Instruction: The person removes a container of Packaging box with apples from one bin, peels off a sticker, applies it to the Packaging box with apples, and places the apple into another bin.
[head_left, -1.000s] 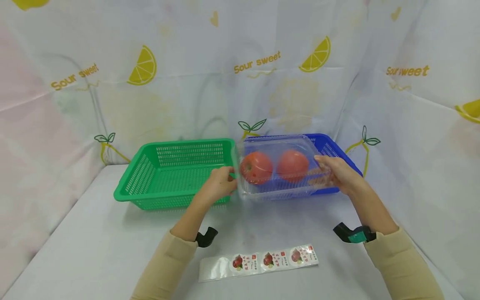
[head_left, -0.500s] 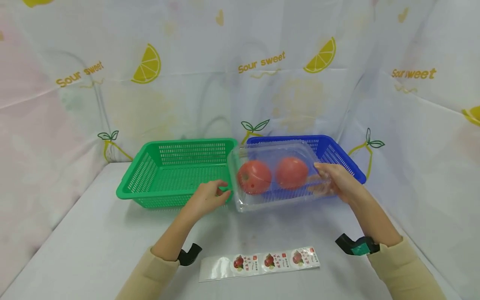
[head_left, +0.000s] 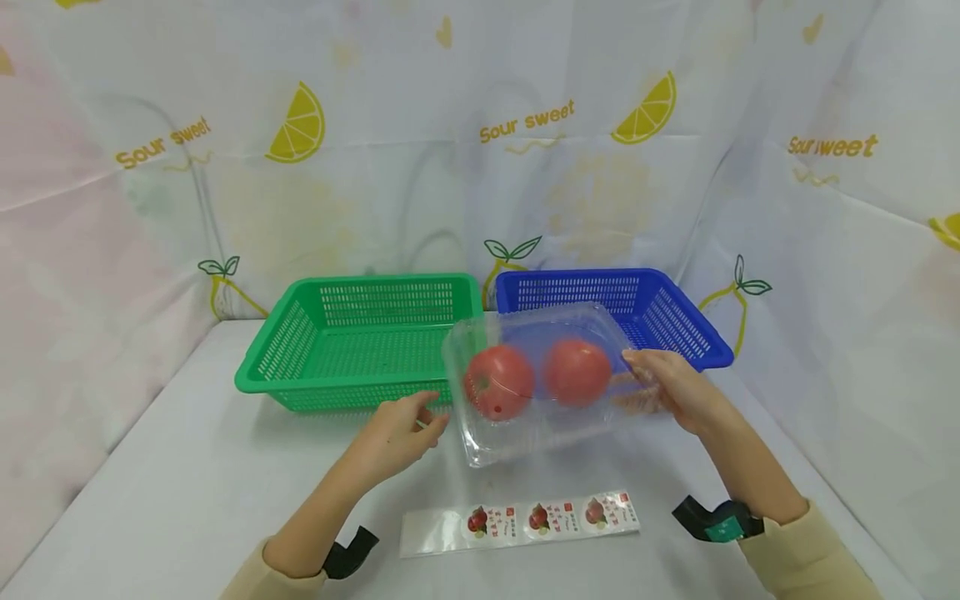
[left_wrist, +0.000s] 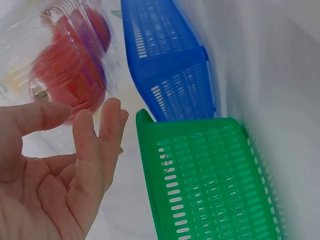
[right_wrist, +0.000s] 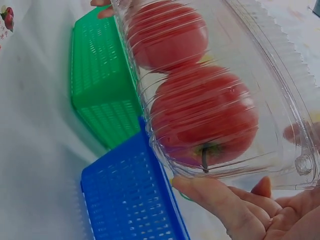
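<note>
My right hand [head_left: 681,390] grips the right end of a clear plastic clamshell box [head_left: 558,437], thumb above and fingers showing through beneath. Inside lie two red apples [head_left: 499,383], side by side; the stem of one apple [right_wrist: 205,117] shows in the right wrist view. The box is held up over the table, tilted, in front of the two baskets. My left hand [head_left: 396,433] is just left of the box, apart from it, thumb and fingers spread with nothing between them. In the left wrist view the left palm [left_wrist: 40,195] faces the camera.
A green basket [head_left: 360,387] stands at the back left with nothing in it. Beside it is a blue basket [head_left: 682,321], partly hidden behind the box. On the white table [head_left: 187,500] in front lies a strip of fruit stickers [head_left: 517,527].
The box with the apples has come nearer and lower, away from the blue basket, in the right hand. My left hand has left the box's side and drawn back toward the lower left.
</note>
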